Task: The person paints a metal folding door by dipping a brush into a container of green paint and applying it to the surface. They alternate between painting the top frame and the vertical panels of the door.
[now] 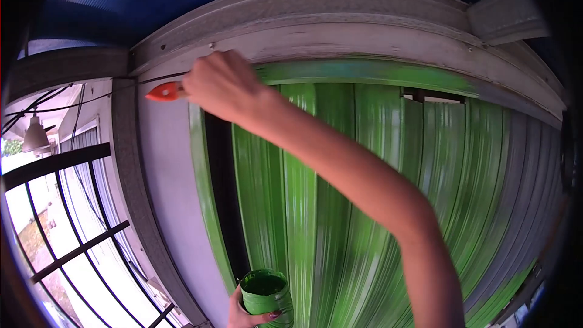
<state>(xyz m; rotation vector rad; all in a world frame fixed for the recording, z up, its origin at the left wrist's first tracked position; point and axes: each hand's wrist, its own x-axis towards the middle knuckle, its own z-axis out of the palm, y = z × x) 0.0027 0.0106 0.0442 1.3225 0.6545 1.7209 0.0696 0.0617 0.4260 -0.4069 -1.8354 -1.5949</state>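
Note:
My right hand is raised at the upper left, its fingers closed around a paintbrush. The brush's orange handle points left, and its bristles are hidden behind the hand. That hand is at the top left corner of the green-painted frame. Low in the view, my left hand grips a paint container from the side. The container is upright, with an open top and green paint coating its walls. Behind my arm stands a ribbed metal panel, mostly glossy green.
Unpainted grey ribs show at the panel's right side. A grey beam runs above the frame. On the left are a pale wall strip, a dark barred grille, a hanging lamp and loose cables.

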